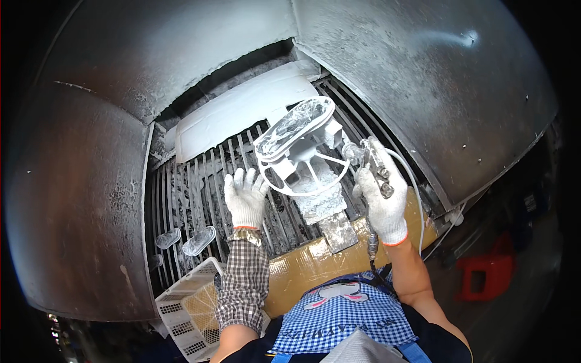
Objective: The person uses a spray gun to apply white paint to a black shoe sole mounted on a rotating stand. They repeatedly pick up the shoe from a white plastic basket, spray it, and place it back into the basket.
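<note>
My right hand (387,209), in a white knit glove, is closed round a metal spray gun (353,153) whose nozzle points at a white-coated wheel-shaped turntable (305,192). On top of the turntable, a sole-shaped piece (296,126) rests tilted, with a shiny, wrinkled clear covering inside its raised rim. At the wheel's left edge is my left hand (246,196), also gloved, fingers stretched out and holding nothing. Whether its fingertips touch the rim, I cannot tell. Below the wheel, a crusted block-like stand (324,202) supports it over the metal bars.
Dusty metal bars (200,181) span the booth floor between tall metal walls (78,199). A white board (236,112) lies at the back. Two small sole-shaped pieces (199,241) sit at left, near a white plastic basket (181,330). Tape-covered cardboard (290,269) lines the front; a pale hose (416,196) hangs right.
</note>
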Tool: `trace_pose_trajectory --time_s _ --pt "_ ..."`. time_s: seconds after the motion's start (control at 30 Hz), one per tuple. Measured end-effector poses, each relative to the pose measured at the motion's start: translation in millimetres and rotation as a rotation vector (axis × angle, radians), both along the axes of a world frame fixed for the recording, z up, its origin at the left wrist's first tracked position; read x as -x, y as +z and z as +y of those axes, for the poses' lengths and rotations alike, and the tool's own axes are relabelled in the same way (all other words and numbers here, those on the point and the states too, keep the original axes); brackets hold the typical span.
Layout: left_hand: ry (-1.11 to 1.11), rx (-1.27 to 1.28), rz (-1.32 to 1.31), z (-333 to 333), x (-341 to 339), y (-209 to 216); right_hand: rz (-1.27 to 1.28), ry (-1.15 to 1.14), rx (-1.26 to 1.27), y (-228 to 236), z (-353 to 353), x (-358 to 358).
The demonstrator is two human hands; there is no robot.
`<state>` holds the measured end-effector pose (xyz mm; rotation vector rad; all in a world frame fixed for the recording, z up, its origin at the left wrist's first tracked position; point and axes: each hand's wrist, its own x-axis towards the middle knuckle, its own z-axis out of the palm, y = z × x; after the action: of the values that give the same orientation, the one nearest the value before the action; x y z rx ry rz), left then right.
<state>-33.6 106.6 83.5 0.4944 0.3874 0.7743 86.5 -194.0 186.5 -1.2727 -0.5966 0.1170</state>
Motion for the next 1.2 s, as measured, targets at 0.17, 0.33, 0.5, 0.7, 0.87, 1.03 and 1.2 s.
trace_pose_trajectory --time_s 0.17,0.33,0.5,0.7,0.87,1.03,1.2 --pt "0.023 0.028 0.035 12 -8 -4 0.016 0.109 0.061 4 2 7" --pt "0.041 0.037 0.063 23 -10 -12 0.067 0.209 0.034 0 0 11" --pt "0.175 -0.073 0.111 23 -10 -18 0.120 0.159 0.050 -17 -7 7" --pt "0.362 -0.297 0.039 -58 -8 46 -0.071 -0.175 0.451 -114 -41 -25" --pt "-0.059 -0.155 -0.121 -121 -37 52 0.011 -0.280 0.781 -198 -72 -43" --pt "-0.079 0.139 -0.139 -128 -101 33 0.083 -0.264 0.926 -286 -111 -52" --pt "-0.056 0.236 -0.150 -121 -134 59 0.304 -0.232 0.923 -298 -113 -45"
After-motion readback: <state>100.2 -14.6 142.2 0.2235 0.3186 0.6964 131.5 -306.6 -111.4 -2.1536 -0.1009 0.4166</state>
